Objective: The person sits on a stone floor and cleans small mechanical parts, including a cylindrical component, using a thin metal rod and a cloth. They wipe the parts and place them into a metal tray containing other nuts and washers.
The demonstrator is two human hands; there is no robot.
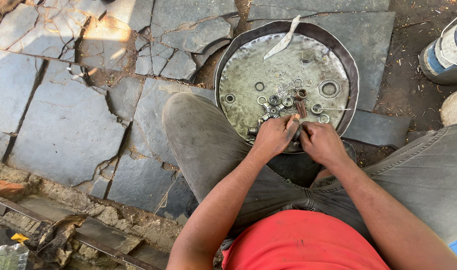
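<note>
Evidently small steel hardware. Left hand point(274, 136) and right hand point(321, 142) meet at the pan's point(226, 60) 6 o'clock rim, fingers curled and pinching a small dark metal part point(297, 133), mostly hidden between them. Judged: light, rigid, probably greasy, so slippery; best gripped across its sides with fingertips. Loose nuts point(274, 102) and washers point(324, 118) lie just beyond, toward pan centre.

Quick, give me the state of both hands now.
Left hand: closed on a small metal part.
Right hand: closed on the same part.
</note>
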